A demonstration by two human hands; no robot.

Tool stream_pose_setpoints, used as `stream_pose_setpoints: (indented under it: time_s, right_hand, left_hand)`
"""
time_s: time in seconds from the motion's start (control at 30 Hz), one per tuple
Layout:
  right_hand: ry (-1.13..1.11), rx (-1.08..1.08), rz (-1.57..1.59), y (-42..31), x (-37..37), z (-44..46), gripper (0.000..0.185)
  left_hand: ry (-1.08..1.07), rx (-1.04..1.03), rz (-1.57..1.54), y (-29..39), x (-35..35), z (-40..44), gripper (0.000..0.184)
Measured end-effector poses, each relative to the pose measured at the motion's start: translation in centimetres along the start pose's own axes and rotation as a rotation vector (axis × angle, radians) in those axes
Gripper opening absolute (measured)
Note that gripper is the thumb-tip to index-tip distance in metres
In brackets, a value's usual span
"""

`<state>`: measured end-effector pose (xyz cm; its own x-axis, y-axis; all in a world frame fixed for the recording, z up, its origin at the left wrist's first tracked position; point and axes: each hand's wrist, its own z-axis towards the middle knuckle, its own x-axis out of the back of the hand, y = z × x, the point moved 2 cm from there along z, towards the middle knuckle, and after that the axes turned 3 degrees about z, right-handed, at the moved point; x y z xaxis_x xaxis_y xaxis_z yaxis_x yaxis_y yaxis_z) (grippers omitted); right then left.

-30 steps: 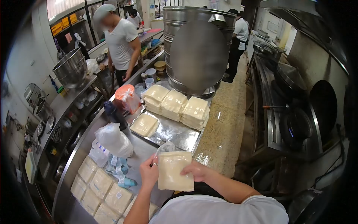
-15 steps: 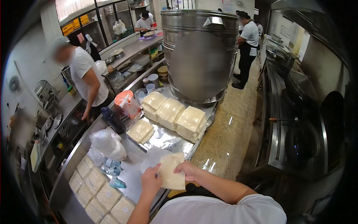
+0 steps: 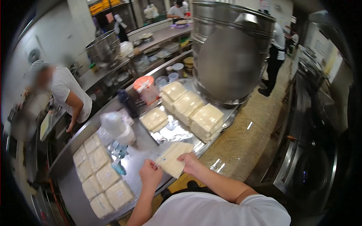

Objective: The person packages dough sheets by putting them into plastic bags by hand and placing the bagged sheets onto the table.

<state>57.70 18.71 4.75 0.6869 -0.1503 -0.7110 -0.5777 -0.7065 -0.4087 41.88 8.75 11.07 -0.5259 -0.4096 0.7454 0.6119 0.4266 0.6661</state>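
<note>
Cream square pack in clear plastic (image 3: 174, 159), beside the grey steel tabletop (image 3: 145, 150). Remotely I see left hand (image 3: 151, 172) pinching its left end, right hand (image 3: 189, 165) clamped opposite; slick wrapping could slip.

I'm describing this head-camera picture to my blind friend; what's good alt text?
A person's left hand and right hand hold a pale, flat packet in clear plastic at a metal counter. Ahead, a shiny tray bears stacks of pale slabs; bagged packets lie in rows at lower left.
</note>
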Motion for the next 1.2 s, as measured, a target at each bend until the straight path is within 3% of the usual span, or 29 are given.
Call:
stream_pose_setpoints:
  time_s: [0.1, 0.23, 0.33, 0.43, 0.53, 0.67, 0.77, 0.83, 0.87, 0.97, 1.03, 1.1, 1.2]
  right_hand:
    - [-0.052, 0.037, -0.027, 0.8, -1.5, 1.5, 0.048]
    - [-0.015, 0.135, -0.218, 3.7, -2.4, 3.1, 0.047]
    - [-0.057, 0.258, -0.353, 6.4, -3.8, 2.8, 0.049]
    - [-0.194, 0.342, -0.446, 8.6, -6.9, 1.0, 0.059]
    - [-0.295, 0.414, -0.582, 11.2, -9.4, 0.2, 0.066]
    - [-0.32, 0.415, -0.726, 15.0, -9.2, 1.6, 0.06]
    - [-0.233, 0.184, -0.358, 16.0, -10.8, 1.3, 0.05]
    - [-0.099, 0.096, -0.376, 15.5, -11.9, 0.3, 0.046]
    - [-0.033, 0.049, -0.385, 15.3, -12.1, -0.1, 0.044]
    - [-0.231, 0.1, -0.318, 15.4, -8.7, 2.7, 0.049]
    - [-0.148, 0.035, -0.151, 14.5, -8.0, 3.3, 0.05]
    - [-0.046, -0.107, 0.032, 14.1, -8.0, 3.9, 0.053]
    - [-0.088, -0.071, 0.036, 14.4, -7.5, 5.5, 0.052]
  left_hand:
    - [0.003, -0.201, 0.046, -0.7, -0.7, -1.2, 0.018]
    - [-0.1, -0.218, 0.03, -2.5, 0.3, -1.5, 0.021]
    - [0.007, -0.221, 0.073, -4.5, 3.1, 0.3, 0.03]
    - [0.124, -0.383, 0.028, -4.2, 5.2, 2.4, 0.043]
    - [0.132, -0.44, -0.079, -4.2, 5.5, 5.0, 0.041]
    - [0.076, -0.637, -0.078, -5.8, 6.1, 7.8, 0.021]
    - [-0.089, -0.744, -0.113, -6.2, 6.8, 7.7, 0.017]
    - [-0.164, -0.745, -0.204, -6.4, 8.2, 6.3, 0.018]
    - [-0.107, -0.691, -0.214, -7.2, 8.1, 5.6, 0.016]
    - [0.037, -0.547, -0.207, -10.7, 7.5, 3.0, 0.012]
    - [0.09, -0.481, -0.156, -13.4, 7.0, 2.0, 0.012]
    - [0.093, -0.51, -0.153, -14.2, 6.4, 1.7, 0.014]
    - [0.075, -0.534, -0.16, -14.6, 6.4, 1.6, 0.016]
